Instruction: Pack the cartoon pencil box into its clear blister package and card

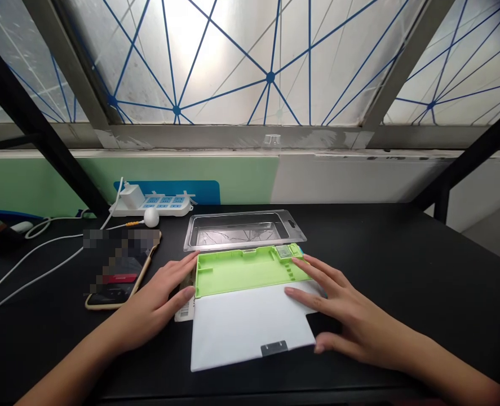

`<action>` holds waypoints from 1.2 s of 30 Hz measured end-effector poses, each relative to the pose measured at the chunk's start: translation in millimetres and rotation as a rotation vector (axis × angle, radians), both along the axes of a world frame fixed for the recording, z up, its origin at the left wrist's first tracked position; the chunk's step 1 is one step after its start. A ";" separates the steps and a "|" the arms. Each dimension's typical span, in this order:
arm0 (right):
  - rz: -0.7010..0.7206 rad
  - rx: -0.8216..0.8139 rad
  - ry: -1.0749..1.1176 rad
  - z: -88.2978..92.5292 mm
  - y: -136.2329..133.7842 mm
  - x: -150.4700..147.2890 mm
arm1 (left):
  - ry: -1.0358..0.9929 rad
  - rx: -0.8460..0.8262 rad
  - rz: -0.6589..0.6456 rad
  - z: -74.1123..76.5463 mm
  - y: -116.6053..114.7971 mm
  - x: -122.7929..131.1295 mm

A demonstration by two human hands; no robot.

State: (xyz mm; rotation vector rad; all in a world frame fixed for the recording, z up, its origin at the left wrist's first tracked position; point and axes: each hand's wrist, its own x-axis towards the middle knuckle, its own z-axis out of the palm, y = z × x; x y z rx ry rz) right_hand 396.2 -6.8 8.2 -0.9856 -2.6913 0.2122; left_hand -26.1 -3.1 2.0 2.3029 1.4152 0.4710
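A flat pencil case lies opened out on the desk, with a shallow lime-green tray (237, 274) at the back and a white lid (245, 330) folded toward me. The lid has a dark rectangular patch near its front edge. My left hand (165, 293) rests along the tray's left end with its fingers stretched. At the right end, my right hand (338, 304) has spread fingers: some touch the tray by a small clear compartment (283, 252), and the thumb is at the lid's corner. Part of a printed card (185, 311) shows beneath the case on the left.
Behind the case lies a clear plastic package shell (245, 230). A phone (125, 276) sits to the left, near white cables (42, 285). A power strip (165, 206) with a white plug (132, 195) stands against the wall. Black frame bars (47, 129) slant at both sides.
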 end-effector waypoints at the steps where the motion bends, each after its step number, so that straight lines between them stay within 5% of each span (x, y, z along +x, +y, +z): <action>1: -0.036 -0.027 0.013 -3.0 -0.8 -0.2 | -0.005 0.011 0.000 -1.3 0.7 -0.4; 7: -0.266 -0.226 0.252 -16.9 5.3 -3.2 | -0.029 -0.018 0.024 -6.9 0.3 -7.1; 18: -0.386 -0.427 0.555 -11.7 18.7 -8.2 | -0.103 -0.022 0.031 -11.0 2.1 -11.4; 32: -0.438 -0.289 0.437 -22.1 11.9 -5.5 | -0.080 0.081 0.050 -4.3 -2.6 0.4; 36: -0.445 -0.170 0.484 -6.4 12.6 -6.4 | -0.179 0.242 0.058 14.3 -0.6 7.3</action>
